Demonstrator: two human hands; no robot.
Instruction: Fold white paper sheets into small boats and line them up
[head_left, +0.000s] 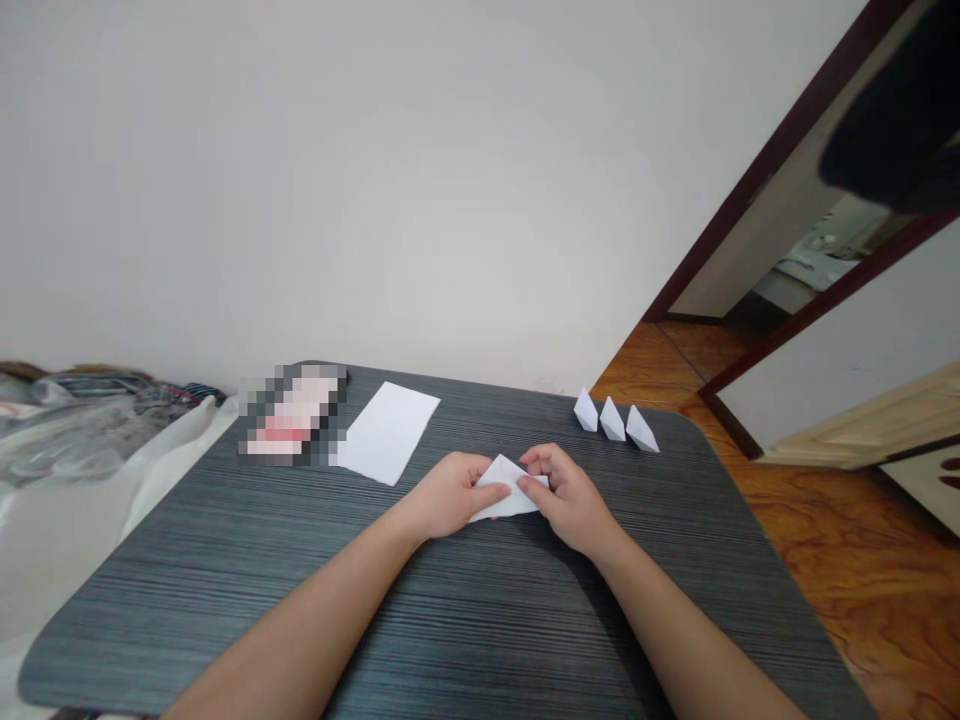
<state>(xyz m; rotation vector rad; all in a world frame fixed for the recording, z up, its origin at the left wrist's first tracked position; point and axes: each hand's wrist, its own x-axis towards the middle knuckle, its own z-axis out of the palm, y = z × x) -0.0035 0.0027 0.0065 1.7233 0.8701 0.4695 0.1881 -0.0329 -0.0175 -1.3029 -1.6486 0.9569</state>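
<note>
Between my two hands is a piece of folded white paper (501, 484), its peak pointing away from me and its wide edge towards me. My left hand (451, 496) pinches it from the left, thumb lying across the front. On the right side my right hand (564, 500) grips it with thumb and bent fingers. The fingers behind the paper are partly hidden. Farther back on the right stand three small folded paper boats (612, 420) in a row. Left of my hands lies a stack or sheet of white paper (391, 430), flat.
The dark wood-grain table (420, 620) has rounded corners and meets a white wall (375, 180). A blurred-out pixelated item (292, 412) lies at its back left. Plastic-covered bedding or cloth (82, 440) is on the left; a doorway and wooden floor (840, 540) are on the right.
</note>
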